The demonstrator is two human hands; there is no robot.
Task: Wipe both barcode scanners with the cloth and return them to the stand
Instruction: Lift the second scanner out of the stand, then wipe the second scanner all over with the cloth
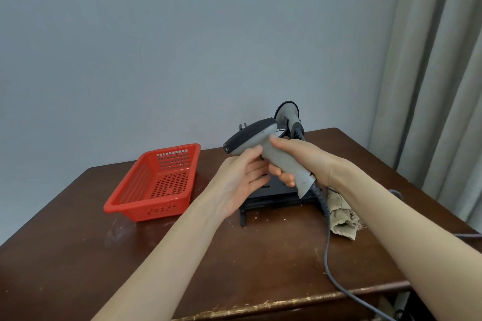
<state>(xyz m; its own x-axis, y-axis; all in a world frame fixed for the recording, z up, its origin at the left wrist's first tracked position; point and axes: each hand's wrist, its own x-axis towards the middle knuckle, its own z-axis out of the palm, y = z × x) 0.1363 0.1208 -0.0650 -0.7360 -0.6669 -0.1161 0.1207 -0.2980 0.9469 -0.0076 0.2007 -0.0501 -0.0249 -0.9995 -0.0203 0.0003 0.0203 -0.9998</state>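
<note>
I hold one scanner (263, 148) above the stand (271, 194), right hand (300, 161) fingers clamped on its handle, left hand (242, 177) fingers loosely touching under the head. Its cable (329, 250) could snag the stand. The cloth (341, 216) lies beside; the second scanner (288, 114) is half hidden.

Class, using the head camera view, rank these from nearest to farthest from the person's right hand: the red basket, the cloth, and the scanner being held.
1. Held scanner: gripped in the right hand, above the stand.
2. Cloth: on the table just below the right wrist, toward the right edge.
3. Red basket: far left on the table, beyond the left hand.
</note>
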